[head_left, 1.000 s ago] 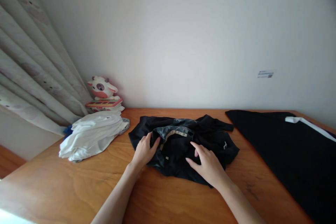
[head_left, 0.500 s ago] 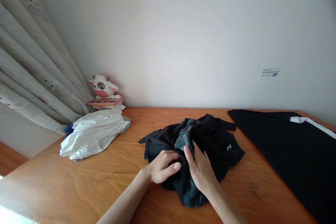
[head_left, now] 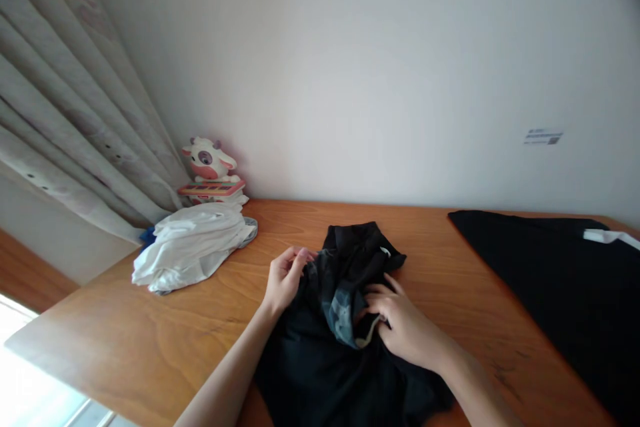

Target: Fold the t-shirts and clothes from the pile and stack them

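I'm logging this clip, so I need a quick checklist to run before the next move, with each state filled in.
1. Left-hand grip at the black garment: ok; firmness cannot tell.
2. Right-hand grip at the garment, beside its pale band: ok.
3. Black garment smooth and flat: not ok, bunched up.
4. White cloth clear of the garment: ok.
5. Dark cloth on the right clear of the garment: ok.
6. Garment's underside free of folds: cannot tell, hidden.
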Demonstrator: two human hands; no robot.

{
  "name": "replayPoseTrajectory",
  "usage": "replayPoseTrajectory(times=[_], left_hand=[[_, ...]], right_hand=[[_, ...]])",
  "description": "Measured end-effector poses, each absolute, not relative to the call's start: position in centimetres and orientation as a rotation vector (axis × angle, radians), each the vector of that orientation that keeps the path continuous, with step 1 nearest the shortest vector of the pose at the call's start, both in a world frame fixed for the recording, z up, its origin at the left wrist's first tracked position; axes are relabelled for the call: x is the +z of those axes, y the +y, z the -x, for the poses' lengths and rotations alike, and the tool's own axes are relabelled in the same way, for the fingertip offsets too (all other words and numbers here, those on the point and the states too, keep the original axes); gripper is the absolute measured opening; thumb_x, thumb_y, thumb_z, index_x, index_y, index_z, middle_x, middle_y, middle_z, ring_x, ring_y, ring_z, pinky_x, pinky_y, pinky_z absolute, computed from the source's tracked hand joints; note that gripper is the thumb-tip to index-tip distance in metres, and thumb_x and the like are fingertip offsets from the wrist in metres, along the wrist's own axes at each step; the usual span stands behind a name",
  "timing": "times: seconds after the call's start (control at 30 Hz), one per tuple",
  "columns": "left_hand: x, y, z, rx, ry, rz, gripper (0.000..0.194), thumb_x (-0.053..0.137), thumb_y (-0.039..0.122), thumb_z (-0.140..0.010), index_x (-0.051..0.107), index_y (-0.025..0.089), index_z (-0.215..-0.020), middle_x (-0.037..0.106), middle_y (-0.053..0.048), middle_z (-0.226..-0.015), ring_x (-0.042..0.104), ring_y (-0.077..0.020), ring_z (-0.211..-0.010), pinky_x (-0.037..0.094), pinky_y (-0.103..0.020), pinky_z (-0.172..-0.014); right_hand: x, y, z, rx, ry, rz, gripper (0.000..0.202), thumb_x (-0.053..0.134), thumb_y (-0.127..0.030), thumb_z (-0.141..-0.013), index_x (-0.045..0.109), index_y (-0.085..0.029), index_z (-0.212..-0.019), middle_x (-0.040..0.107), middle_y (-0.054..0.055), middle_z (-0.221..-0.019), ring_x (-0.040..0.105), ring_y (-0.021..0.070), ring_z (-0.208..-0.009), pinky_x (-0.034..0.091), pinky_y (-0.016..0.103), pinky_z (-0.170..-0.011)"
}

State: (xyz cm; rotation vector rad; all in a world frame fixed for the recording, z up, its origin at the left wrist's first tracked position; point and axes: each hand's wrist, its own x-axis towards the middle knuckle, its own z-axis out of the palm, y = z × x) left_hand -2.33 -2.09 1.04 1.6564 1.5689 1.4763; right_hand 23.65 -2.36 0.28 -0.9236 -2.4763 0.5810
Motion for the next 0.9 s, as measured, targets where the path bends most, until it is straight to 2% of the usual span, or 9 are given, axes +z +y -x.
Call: replayPoseTrajectory(times=[0.07,0.17,0.3,0.43,0.53,0.63,0.73,0.83,0.9], left_hand=[[1.1,-2.3,1.8,1.338,1.543,-1.813,0.041,0.049,0.055,-0.097,0.07,0.021,-0.088,0.076,-0.008,-0.107,0.069,-0.0216,-0.095,0.056,-0.031,-0.079],[0.9,-2.7,1.0,1.084,1.547,-2.052,0.029,0.056,0.046,-0.096,0.072,0.023,-0.105,0.071,-0.01,-0.124,0.064,-0.0259,-0.118,0.049,-0.039,-0.104],[0.4,-3.2,0.6,0.777,1.449,-2.232,0.033,0.06,0.043,-0.093,0.071,0.025,-0.117,0.074,-0.008,-0.119,0.068,-0.025,-0.111,0.05,-0.037,-0.102],[1.0,-4.0,0.2,0.637,1.258,-2.251,0.029,0.06,0.048,-0.093,0.077,0.025,-0.1,0.078,-0.003,-0.09,0.07,-0.0181,-0.078,0.053,-0.025,-0.073],[1.5,-4.0,0.3,0.642,1.262,-2.197,0.044,0.052,0.052,-0.097,0.074,0.024,-0.073,0.069,-0.001,-0.062,0.061,-0.0137,-0.056,0.046,-0.023,-0.058],[1.0,-3.0,1.0,0.865,1.536,-2.164,0.042,0.047,0.049,-0.1,0.073,0.023,-0.08,0.073,-0.003,-0.073,0.065,-0.0172,-0.069,0.051,-0.026,-0.069],[-0.4,-2.0,1.6,0.941,1.757,-2.213,0.034,0.057,0.049,-0.095,0.071,0.021,-0.109,0.074,-0.009,-0.105,0.067,-0.0253,-0.099,0.052,-0.036,-0.091],[-1.5,-1.8,1.6,0.839,1.845,-2.243,0.045,0.066,0.05,-0.089,0.066,0.019,-0.121,0.071,-0.013,-0.115,0.064,-0.0303,-0.109,0.05,-0.043,-0.099],[-1.8,-1.8,1.4,0.792,1.799,-2.253,0.036,0.064,0.042,-0.09,0.067,0.02,-0.118,0.071,-0.011,-0.109,0.066,-0.0277,-0.104,0.052,-0.04,-0.095]], right_hand=[[-0.5,-1.7,-24.7,0.301,-2.381,1.104,0.058,0.044,0.004,-0.068,0.077,-0.035,-0.094,0.077,-0.001,-0.109,0.061,0.0258,-0.121,0.021,0.065,-0.117],[-1.6,-0.8,-26.4,-0.089,-2.168,1.36,0.05,0.047,0.0,-0.079,0.077,-0.032,-0.103,0.073,0.006,-0.12,0.06,0.0317,-0.117,0.032,0.064,-0.109],[-2.3,-0.3,-27.8,-0.3,-1.961,1.613,0.04,0.05,-0.012,-0.086,0.072,-0.026,-0.116,0.069,0.014,-0.119,0.063,0.035,-0.101,0.047,0.053,-0.086],[-3.1,0.0,-27.7,-0.053,-2.07,1.533,0.042,0.041,-0.012,-0.089,0.069,-0.022,-0.118,0.074,0.013,-0.109,0.069,0.0301,-0.091,0.051,0.045,-0.079],[-2.8,-0.2,-27.6,0.255,-2.121,1.423,0.039,0.044,-0.016,-0.087,0.071,-0.024,-0.114,0.075,0.009,-0.11,0.071,0.0284,-0.097,0.054,0.041,-0.084],[-1.6,-0.6,-27.6,0.619,-2.032,1.383,0.03,0.052,-0.038,-0.092,0.073,-0.026,-0.109,0.077,0.006,-0.109,0.072,0.0278,-0.102,0.055,0.038,-0.089],[-0.9,-0.9,-27.6,0.777,-1.859,1.449,0.045,0.05,-0.061,-0.092,0.075,-0.027,-0.107,0.078,0.007,-0.103,0.073,0.0295,-0.101,0.055,0.039,-0.088],[-1.4,-0.7,-27.5,0.704,-1.805,1.486,0.05,0.06,-0.063,-0.084,0.075,-0.024,-0.111,0.078,0.01,-0.104,0.073,0.0324,-0.099,0.055,0.042,-0.086],[-1.9,-0.4,-27.6,0.705,-1.852,1.43,0.045,0.063,-0.058,-0.082,0.077,-0.024,-0.108,0.078,0.01,-0.105,0.073,0.0319,-0.098,0.055,0.041,-0.085]])
